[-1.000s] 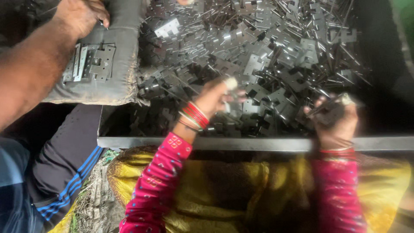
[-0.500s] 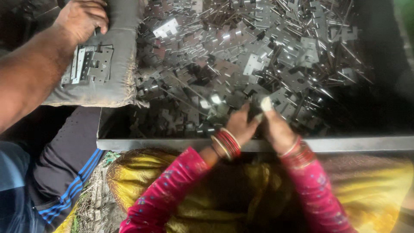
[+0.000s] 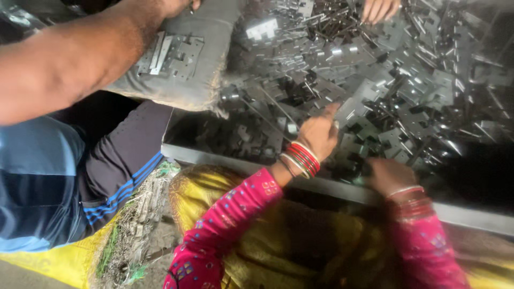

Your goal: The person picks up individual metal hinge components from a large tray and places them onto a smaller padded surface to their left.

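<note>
Head view, only view. Surface: a wide tray with a grey metal front rim [image 3: 225,160] running from centre left down to the lower right of the frame, filled with a heap of small flat metal plates [image 3: 407,91], grey and shiny, lying at all angles. Light is dim; far right of the tray falls into shadow.

Left hand [image 3: 318,134], centre of frame, red and white bangles at the wrist, pink sleeve: it rests on the plates just inside the rim, fingers curled together; whether it clamps a plate, cannot tell.

Right hand [image 3: 388,174], lower right of centre, lies at the rim, blurred; grip cannot be told.

Upper left: another person's bare forearm [image 3: 75,59] over a grey sack [image 3: 198,80] carrying a stack of plates [image 3: 171,53]. A third hand [image 3: 379,8] at top edge touches the heap.

Lower left: floor with straw-like litter [image 3: 134,230].
</note>
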